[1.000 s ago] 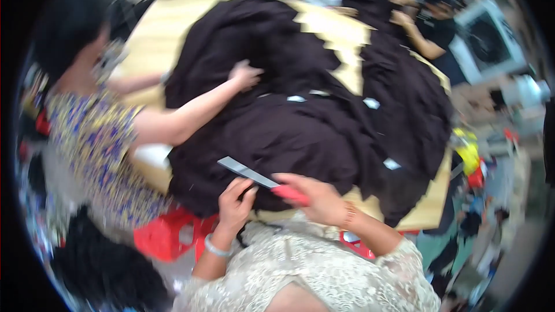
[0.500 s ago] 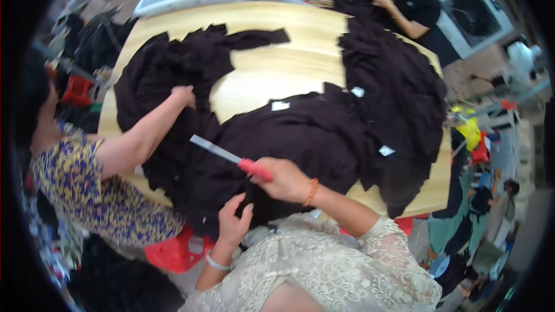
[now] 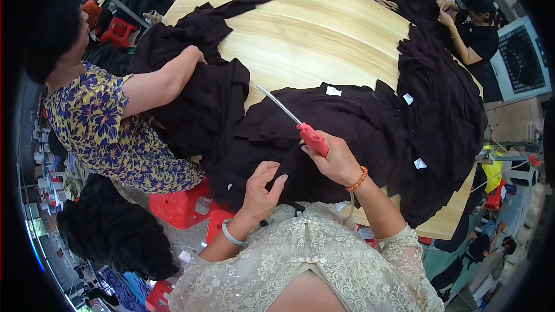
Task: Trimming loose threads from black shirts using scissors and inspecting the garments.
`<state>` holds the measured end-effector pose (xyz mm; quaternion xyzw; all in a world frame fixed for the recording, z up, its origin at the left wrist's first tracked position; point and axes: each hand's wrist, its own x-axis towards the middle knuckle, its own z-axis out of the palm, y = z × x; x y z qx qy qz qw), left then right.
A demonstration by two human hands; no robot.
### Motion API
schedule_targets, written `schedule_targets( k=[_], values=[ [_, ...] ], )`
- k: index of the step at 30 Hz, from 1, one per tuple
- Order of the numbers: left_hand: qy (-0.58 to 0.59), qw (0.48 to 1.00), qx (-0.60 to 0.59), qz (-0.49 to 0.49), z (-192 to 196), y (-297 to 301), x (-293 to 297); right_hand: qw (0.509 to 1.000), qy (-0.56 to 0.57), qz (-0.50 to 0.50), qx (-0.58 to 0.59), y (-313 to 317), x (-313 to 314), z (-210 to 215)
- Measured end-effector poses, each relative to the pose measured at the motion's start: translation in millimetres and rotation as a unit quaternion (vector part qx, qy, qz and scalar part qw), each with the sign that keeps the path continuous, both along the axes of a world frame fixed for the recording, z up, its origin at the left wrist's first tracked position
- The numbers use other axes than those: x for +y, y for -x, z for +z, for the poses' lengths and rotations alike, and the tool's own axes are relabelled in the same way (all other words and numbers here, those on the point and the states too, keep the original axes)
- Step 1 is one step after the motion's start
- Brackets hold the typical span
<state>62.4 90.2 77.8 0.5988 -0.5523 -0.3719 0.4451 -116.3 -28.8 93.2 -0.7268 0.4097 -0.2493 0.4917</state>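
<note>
My right hand (image 3: 335, 159) is wrapped round the red handle of a tool with a long, thin metal rod (image 3: 278, 104); it looks like an air blow gun. The rod points up and left over the dark garments, apart from them. A pale hose (image 3: 351, 205) hangs below my right wrist. My left hand (image 3: 263, 190) is at the near edge of a dark knit garment (image 3: 324, 121), fingers bent and thumb facing them, with a fold of its cloth between. Small white labels (image 3: 333, 91) show on the dark cloth.
A co-worker in a flowered top (image 3: 115, 121) handles dark garments at the left. Another person (image 3: 477, 29) works at the far right. Garments cover much of the wooden table (image 3: 312, 29). Red stools (image 3: 179, 205) and a black pile (image 3: 115, 228) stand at the lower left.
The view has shifted, so the table and both hands sit farther right. The tool's rod now points more steeply upward. The co-worker at left has drawn garment cloth nearer.
</note>
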Motion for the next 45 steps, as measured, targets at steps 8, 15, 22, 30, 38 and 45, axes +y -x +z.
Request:
schedule_targets(
  k=[8, 15, 22, 30, 38, 45],
  values=[
    [-0.125, 0.961, 0.247, 0.024, -12, -6, 12, 0.993, 0.054, 0.009, 0.102, 12, 19, 12],
    [-0.056, 0.968, 0.241, 0.040, -8, -3, 1, 0.968, 0.034, 0.101, 0.227, 79, 42, 55],
    [0.047, 0.997, 0.042, 0.041, -7, -6, -19, 0.925, 0.026, 0.139, 0.352, 95, 62, 92],
    [0.064, 0.997, -0.031, 0.027, -8, -14, -17, 0.933, 0.029, 0.133, 0.333, 91, 66, 89],
    [0.120, 0.988, -0.087, 0.033, -6, -15, -21, 0.932, 0.032, 0.146, 0.331, 85, 58, 89],
    [0.121, 0.985, -0.118, 0.023, 1, -15, -25, 0.929, 0.030, 0.148, 0.338, 87, 55, 87]
  ],
)
